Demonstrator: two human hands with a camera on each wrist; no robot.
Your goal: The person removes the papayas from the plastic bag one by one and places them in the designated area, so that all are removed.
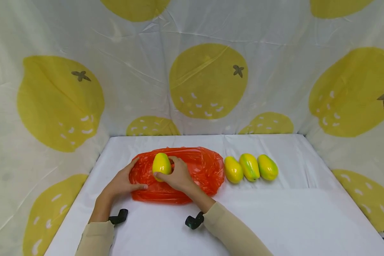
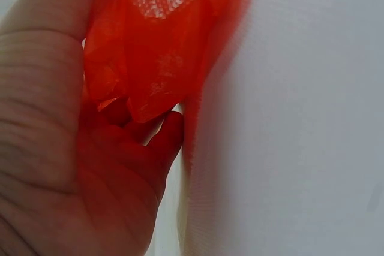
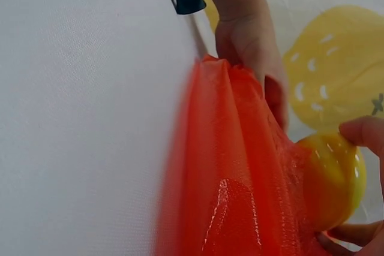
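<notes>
A glossy yellow mango [image 1: 161, 166] is pinched between the thumb and fingers of my right hand [image 1: 180, 176], over the left part of a red plastic bag [image 1: 200, 170]. In the right wrist view, red film covers part of the mango [image 3: 336, 178]. At the bag's left end my left hand [image 1: 121, 181] rests with thumb and fingers spread around its edge. The left wrist view shows the bag [image 2: 156, 46] between that thumb and the other fingers, partly hiding them. Three more yellow-green mangoes [image 1: 233, 169] lie side by side just right of the bag.
A white cloth [image 1: 291, 220] covers the table. Behind and at both sides hangs a pale curtain [image 1: 131, 71] printed with big yellow lemons. Black wrist cameras [image 1: 194, 220] are strapped to both wrists, close above the table.
</notes>
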